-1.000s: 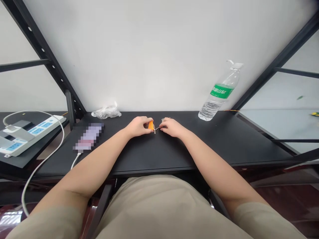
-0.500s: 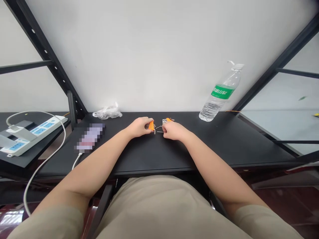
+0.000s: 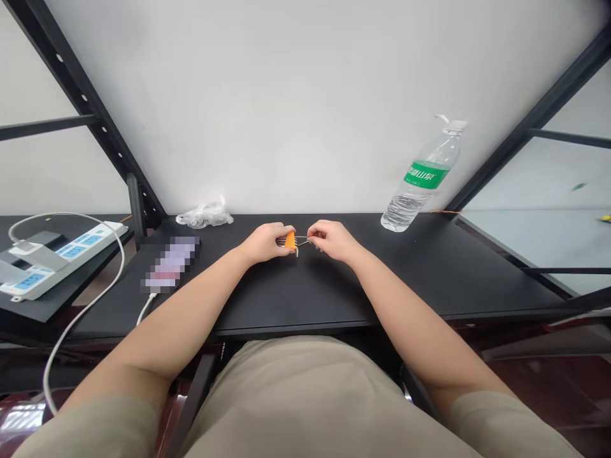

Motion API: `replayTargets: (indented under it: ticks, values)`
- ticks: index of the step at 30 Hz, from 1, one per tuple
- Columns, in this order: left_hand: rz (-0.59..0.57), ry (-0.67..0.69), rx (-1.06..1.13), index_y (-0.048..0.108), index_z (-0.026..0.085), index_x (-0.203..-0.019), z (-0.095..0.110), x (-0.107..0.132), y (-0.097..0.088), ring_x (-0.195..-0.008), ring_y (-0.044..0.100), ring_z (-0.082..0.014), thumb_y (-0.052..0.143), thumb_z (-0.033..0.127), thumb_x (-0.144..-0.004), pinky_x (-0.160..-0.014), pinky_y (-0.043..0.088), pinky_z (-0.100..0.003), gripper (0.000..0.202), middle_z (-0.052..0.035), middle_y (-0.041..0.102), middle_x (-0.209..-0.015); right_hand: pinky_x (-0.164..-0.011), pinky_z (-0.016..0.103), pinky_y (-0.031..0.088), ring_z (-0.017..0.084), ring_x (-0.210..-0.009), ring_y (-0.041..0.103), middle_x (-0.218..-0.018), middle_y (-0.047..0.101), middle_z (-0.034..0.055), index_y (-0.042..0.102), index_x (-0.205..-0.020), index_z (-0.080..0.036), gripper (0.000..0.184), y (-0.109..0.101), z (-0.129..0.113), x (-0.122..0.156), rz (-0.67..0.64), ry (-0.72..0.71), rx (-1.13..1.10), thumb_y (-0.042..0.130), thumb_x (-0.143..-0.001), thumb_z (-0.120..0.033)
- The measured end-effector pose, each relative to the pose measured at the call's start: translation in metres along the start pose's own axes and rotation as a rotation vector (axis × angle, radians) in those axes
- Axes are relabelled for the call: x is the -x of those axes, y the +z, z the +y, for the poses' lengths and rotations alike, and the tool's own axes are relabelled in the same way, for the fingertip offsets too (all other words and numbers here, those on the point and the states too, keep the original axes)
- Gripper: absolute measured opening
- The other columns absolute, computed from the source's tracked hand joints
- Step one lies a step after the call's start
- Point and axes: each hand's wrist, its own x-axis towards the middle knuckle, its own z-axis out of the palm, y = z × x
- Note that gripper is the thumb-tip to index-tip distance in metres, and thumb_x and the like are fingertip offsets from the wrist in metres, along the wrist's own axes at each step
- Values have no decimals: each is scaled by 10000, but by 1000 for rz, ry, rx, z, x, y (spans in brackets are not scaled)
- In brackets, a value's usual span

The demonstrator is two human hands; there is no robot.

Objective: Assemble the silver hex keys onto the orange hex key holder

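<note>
1. A small orange plastic piece (image 3: 289, 240) with thin silver wires (image 3: 302, 242) is over the black table (image 3: 429, 267).
2. The left hand (image 3: 267, 243) pinches it and hides part of it.
3. The right hand (image 3: 333, 240) touches the wires; gripping or not, I cannot tell.
4. Right of the orange piece, a clear plastic bottle (image 3: 420, 187) holds water (image 3: 403, 207).

Orange hex key holder (image 3: 289, 240) held by left hand (image 3: 265, 244); metal keys (image 3: 302, 241) pinched by right hand (image 3: 333, 240), above black desk (image 3: 334, 286). Water bottle (image 3: 420, 184) and plastic bag (image 3: 204, 216) placed behind.
</note>
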Motion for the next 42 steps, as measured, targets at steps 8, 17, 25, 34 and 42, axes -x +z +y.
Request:
replayTargets:
  ticks: [8,17,25,34,42]
  values:
    - [5,-9,25,692,269,-1122,0,0,-1,-760,560,-168,743,376,-783,-734,461,-276,360,-3,576,-847,-724,304,455,170,-775,595,-921,672,35,710,-881,-213,149,-2,-6,1,42,-61,33,564,-897,-187]
    - [25,-2,91,688,241,-1068,0,0,-1,-785,576,-165,756,392,-790,-763,491,-289,323,-18,594,-914,-781,317,465,189,-828,593,-1012,656,82,718,-939,-199,232,-1,-17,4,60,-186,193,492,-987,-176]
    - [20,43,48,702,262,-1081,5,-1,-1,-924,606,-223,763,380,-799,-856,491,-334,312,-33,661,-939,-832,363,522,199,-865,636,-1077,665,88,739,-1010,-210,220,11,-21,2,28,-143,33,522,-983,-223]
    - [29,84,49,682,247,-1059,18,-2,-2,-815,595,-186,711,340,-829,-768,466,-291,250,-17,642,-875,-570,264,471,123,-617,564,-757,652,8,671,-929,-191,322,26,-10,-5,-56,234,-843,819,-779,-434]
    - [11,21,58,673,257,-1146,12,-1,-7,-767,594,-171,699,383,-817,-748,460,-278,353,1,681,-874,-774,340,515,199,-860,637,-993,685,71,771,-1009,-227,191,15,12,-5,-35,72,-49,634,-946,-344]
